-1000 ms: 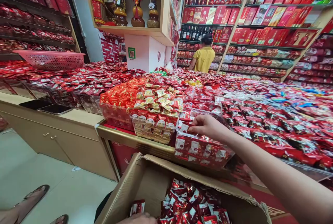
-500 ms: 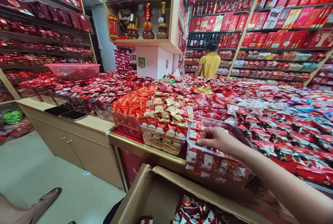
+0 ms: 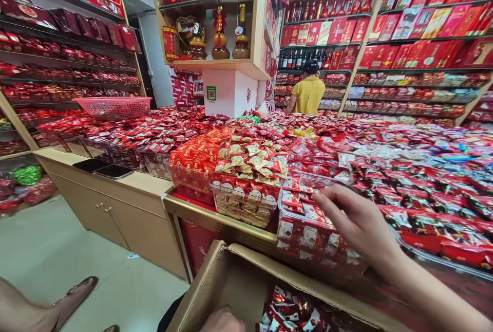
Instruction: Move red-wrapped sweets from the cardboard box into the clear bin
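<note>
My right hand (image 3: 358, 224) hovers with spread fingers over a clear plastic bin (image 3: 304, 242) of red-and-white snack packets at the front edge of the display counter; nothing shows in its grasp. Only the knuckles of my left hand (image 3: 223, 321) show at the bottom edge. It is inside an open cardboard box (image 3: 239, 262), close to a pile of the same shiny red packets (image 3: 292, 311). What it holds is hidden.
A bin of red-and-gold packets (image 3: 246, 203) stands left of the clear bin. Red packets cover the counter. Two phones (image 3: 103, 168) lie on the beige cabinet, with a pink basket (image 3: 115, 107) behind. A person in a yellow shirt (image 3: 310, 94) stands at the far shelves.
My right hand has lifted off the packets in the clear bin and drawn back to the right with its fingers spread. The view tilted up. My left hand shows again in the box.
</note>
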The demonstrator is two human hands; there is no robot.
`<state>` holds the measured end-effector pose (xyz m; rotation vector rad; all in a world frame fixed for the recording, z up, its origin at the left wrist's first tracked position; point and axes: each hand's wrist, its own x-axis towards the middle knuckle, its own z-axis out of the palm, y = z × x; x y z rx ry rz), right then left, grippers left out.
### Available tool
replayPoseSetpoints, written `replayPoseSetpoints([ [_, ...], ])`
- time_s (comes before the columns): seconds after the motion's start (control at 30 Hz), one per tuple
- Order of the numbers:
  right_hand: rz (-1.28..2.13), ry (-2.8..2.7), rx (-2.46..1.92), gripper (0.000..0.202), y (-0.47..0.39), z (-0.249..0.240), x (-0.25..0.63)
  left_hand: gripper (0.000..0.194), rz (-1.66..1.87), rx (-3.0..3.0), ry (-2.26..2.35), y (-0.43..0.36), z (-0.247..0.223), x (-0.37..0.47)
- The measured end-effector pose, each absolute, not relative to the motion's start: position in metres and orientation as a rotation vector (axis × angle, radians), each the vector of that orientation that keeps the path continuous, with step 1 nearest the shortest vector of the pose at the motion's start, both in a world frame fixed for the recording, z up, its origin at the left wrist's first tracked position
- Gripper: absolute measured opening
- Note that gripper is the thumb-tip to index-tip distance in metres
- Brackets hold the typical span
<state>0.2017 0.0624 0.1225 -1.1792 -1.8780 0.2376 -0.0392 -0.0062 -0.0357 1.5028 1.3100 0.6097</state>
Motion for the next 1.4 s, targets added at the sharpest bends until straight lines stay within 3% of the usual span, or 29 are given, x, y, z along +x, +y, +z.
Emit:
replayPoseSetpoints([
  [0.13, 0.601, -1.922, -1.122, 0.007, 0.01, 0.071, 0.187, 0.007, 0.552, 1.546, 1.26, 0.004, -0.025, -0.03],
  [0.23, 0.937, -1.695, -1.242, 0.026, -0.006, 0.028, 0.177, 0.007, 0.651, 1.444, 1.137, 0.009, 0.001, -0.01],
  [0.37, 1.32, -1.326, -1.207, 0.025, -0.008, 0.013, 0.176, 0.012, 0.793, 1.38, 1.05, 0.012, 0.03, 0.013],
  [0.83, 1.503, -0.77, -1.063, 0.027, -0.014, 0.015, 0.175, 0.021, 0.949, 1.13, 1.02, 0.01, 0.03, 0.039],
  [1.1, 1.388, -1.121, -1.056, 0.021, -0.031, 0.017, 0.18, 0.016, 0.943, 1.058, 0.935, 0.001, 0.017, 0.032],
  [1.2, 1.024, -1.391, -1.166, 0.018, -0.033, 0.039, 0.2, 0.018, 0.905, 1.093, 0.951, 0.0, 0.008, 0.018],
  [1.4, 0.197, -1.745, -1.212, 0.03, 0.02, 0.125, 0.243, 0.015, 0.85, 1.081, 1.122, -0.001, -0.012, 0.002],
])
